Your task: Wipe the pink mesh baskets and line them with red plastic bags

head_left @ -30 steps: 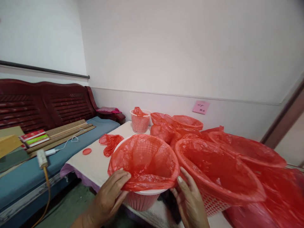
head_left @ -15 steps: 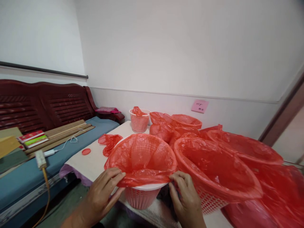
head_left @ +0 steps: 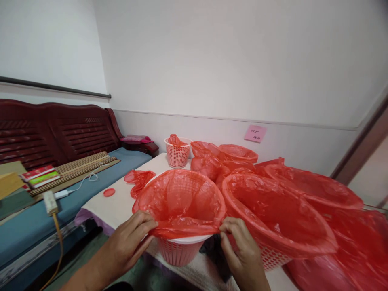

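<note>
A pink plastic mesh basket (head_left: 178, 251) with a white rim stands at the front of the table, lined with a red plastic bag (head_left: 182, 202). The bag's edge folds over the rim, leaving a strip of white rim showing along the front. My left hand (head_left: 129, 244) grips the bag's edge at the basket's left front. My right hand (head_left: 239, 246) pinches the same edge at the right front, next to a larger red-lined mesh basket (head_left: 273, 214). The basket's lower body shows below my hands.
More red-lined baskets (head_left: 312, 188) crowd the table's right side, and a small lined basket (head_left: 177, 152) stands at the back. A loose red bag (head_left: 139, 182) and a red disc (head_left: 109, 192) lie on the cream cloth (head_left: 103, 208). A blue-cushioned wooden sofa (head_left: 54, 133) stands left.
Both hands have risen to the basket's front rim and now hold the bag's edge there. The right hand has shifted from the rim's side onto the edge, and the view has shifted slightly.
</note>
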`<state>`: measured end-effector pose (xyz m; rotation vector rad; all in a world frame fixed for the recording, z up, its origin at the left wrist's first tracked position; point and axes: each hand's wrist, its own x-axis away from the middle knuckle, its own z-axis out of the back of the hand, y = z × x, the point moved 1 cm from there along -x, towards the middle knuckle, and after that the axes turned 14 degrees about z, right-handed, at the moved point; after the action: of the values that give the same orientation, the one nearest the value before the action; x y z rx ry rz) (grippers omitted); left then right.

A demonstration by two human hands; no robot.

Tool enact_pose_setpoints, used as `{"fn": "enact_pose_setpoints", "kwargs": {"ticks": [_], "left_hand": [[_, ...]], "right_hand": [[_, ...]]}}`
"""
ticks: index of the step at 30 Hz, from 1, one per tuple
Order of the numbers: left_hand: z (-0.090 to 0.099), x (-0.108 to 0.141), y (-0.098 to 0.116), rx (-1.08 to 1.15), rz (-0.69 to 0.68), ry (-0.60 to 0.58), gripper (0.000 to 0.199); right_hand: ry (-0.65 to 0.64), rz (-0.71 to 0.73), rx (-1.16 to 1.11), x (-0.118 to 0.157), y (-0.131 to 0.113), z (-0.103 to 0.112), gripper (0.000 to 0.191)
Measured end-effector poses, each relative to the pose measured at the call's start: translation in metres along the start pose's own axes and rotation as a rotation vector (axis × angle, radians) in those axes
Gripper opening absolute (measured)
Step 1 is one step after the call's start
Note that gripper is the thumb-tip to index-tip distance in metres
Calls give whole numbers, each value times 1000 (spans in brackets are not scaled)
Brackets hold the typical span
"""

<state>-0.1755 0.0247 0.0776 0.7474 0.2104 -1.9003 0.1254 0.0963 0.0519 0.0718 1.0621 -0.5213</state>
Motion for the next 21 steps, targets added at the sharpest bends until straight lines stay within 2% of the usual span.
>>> {"fn": "enact_pose_setpoints", "kwargs": {"ticks": [4, 7, 14, 16, 21], "left_hand": [[0, -3, 0, 72, 31, 98, 21], [-8, 0, -3, 75, 33, 217, 22], [-32, 25, -10, -8, -42, 325, 29], [-38, 32, -9, -37, -16, 364, 29], [-48, 39, -10, -78, 114, 466, 32]], "right_hand": [[-21, -48, -82, 0, -2, 5, 11], [-33, -10, -54, 4, -3, 3, 10], [-102, 92, 58, 16, -2, -8, 16], [-112, 93, 83, 20, -3, -8, 19], [-8, 180, 160, 17, -19, -3, 21]]}}
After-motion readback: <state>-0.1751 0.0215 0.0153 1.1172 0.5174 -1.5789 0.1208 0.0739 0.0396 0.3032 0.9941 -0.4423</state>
